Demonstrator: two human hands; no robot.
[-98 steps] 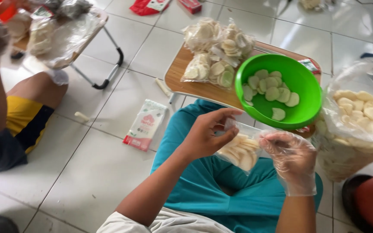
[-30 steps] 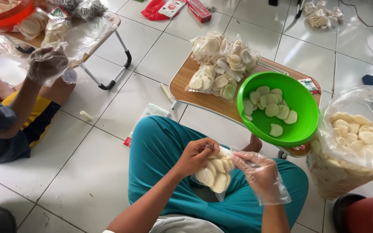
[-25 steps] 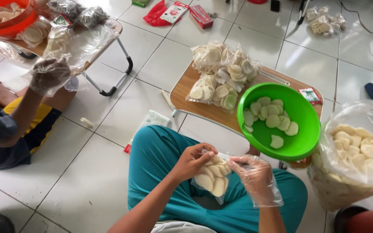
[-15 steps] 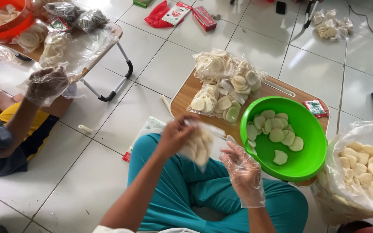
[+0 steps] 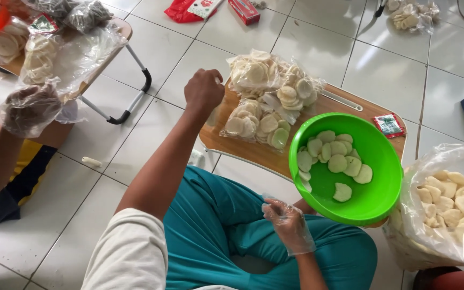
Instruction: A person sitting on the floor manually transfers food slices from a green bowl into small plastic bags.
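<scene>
clear cracker bags [image 5: 267, 102] on low table | red sachet [image 5: 388, 125] | red box [image 5: 244, 9] on floor

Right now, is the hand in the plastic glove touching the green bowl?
Apart. The head view shows the gloved right hand over the teal trousers, with trouser fabric visible between it and the green bowl.

You're wearing a thin, clear plastic glove on your right hand [image 5: 288, 228], crinkled and loose, ending just past the wrist. Your left hand [image 5: 204, 91] is bare, no glove there. A short, off-white sleeve [image 5: 130, 252] covers your left upper arm, forearm uncovered below it. On your legs, plain teal trousers [image 5: 226, 220], softly creased.
</scene>
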